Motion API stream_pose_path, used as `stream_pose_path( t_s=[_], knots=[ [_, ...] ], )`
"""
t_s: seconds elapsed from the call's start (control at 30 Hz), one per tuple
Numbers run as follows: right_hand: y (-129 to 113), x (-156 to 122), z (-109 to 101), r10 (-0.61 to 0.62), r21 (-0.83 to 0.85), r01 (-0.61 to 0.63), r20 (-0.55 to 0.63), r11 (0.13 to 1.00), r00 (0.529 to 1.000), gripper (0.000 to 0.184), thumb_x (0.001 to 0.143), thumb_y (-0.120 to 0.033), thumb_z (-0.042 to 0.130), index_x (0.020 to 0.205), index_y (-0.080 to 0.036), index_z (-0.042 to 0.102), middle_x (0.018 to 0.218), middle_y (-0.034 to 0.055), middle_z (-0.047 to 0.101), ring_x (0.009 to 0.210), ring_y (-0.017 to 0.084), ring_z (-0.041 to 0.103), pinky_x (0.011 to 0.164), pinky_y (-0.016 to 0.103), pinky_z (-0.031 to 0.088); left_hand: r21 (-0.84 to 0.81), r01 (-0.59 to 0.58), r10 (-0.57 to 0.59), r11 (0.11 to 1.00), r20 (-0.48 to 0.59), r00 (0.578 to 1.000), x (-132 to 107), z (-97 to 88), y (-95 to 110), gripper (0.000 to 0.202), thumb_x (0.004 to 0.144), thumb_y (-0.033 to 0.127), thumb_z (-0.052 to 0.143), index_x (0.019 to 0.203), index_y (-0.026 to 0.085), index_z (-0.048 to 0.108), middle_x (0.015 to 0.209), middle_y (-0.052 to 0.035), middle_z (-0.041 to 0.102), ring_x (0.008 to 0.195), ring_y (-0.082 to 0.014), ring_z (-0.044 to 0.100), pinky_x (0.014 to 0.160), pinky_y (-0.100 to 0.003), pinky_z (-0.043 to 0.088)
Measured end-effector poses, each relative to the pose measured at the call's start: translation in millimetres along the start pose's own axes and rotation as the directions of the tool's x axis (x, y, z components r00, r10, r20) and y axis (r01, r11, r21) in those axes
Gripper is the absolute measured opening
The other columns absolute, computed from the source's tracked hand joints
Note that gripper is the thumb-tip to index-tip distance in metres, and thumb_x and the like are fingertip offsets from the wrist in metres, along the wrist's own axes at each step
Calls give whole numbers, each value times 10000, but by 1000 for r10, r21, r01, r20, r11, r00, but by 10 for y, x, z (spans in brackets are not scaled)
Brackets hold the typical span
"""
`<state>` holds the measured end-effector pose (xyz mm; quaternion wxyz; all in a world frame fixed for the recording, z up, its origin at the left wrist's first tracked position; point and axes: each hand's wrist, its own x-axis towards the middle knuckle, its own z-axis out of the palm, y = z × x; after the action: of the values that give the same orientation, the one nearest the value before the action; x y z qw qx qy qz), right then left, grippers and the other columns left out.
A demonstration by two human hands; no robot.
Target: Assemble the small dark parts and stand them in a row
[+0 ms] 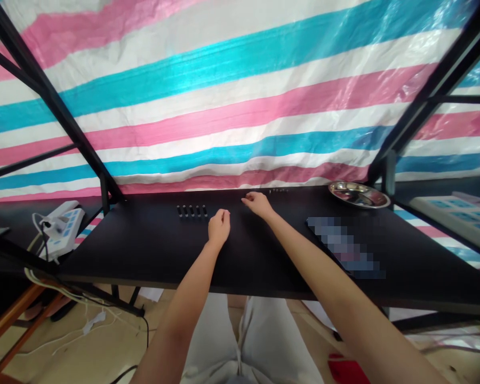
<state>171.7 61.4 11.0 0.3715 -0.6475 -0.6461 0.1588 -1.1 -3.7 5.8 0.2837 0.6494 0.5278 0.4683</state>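
Observation:
My left hand (218, 225) hovers over the black table (152, 250) with its fingers curled in; what it holds, if anything, is hidden. It sits just right of a row of several small dark upright pieces (192, 211). My right hand (257, 204) reaches further back with its fingertips pinched together, near the table's far edge. Tiny dark pieces (279, 190) lie along that far edge to its right. Whatever the pinch holds is too small to name.
A shiny metal dish (359, 194) stands at the back right of the table. A flat dark blurred object (346, 246) lies on the right half. A white power strip (62, 224) with cables sits left of the table. Black frame bars rise on both sides before a striped tarpaulin.

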Motion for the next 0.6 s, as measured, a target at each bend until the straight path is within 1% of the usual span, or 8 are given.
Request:
stream_pose_path(
  t_s=[0.13,0.2,0.27,0.43,0.6],
  knots=[
    [145,254,-28,70,-173,-66,20,983,997,164,745,-286,565,797,-150,641,790,67,661,742,157,594,667,238,426,214,-151,140,965,64,988,-20,-5,33,285,853,372,385,696,205,555,593,-16,545,586,-145,521,568,-225,337],
    [215,334,-9,93,-235,-86,20,968,995,177,750,-291,561,823,-151,642,832,75,661,774,165,596,671,241,422,294,-197,174,935,103,979,-23,-4,49,318,866,371,358,661,202,534,576,-15,528,559,-140,502,554,-228,314],
    [273,394,23,110,-265,-100,24,959,994,190,756,-298,556,842,-152,640,850,80,661,791,173,598,672,245,421,345,-218,184,913,127,975,-20,0,65,335,874,366,336,646,200,517,563,-12,514,534,-135,482,539,-230,293],
    [337,500,79,114,-300,-101,29,949,993,187,763,-293,546,851,-154,637,857,87,663,809,187,600,678,252,422,386,-241,196,891,151,969,-4,17,71,352,883,358,306,639,196,502,558,-15,509,516,-130,458,519,-235,266],
    [342,581,78,121,-318,-104,36,943,992,193,769,-294,537,864,-162,641,861,89,662,807,190,600,671,253,422,367,-256,211,894,158,965,3,27,64,352,879,361,307,628,198,493,546,-17,504,503,-128,446,512,-239,260]
  ],
)
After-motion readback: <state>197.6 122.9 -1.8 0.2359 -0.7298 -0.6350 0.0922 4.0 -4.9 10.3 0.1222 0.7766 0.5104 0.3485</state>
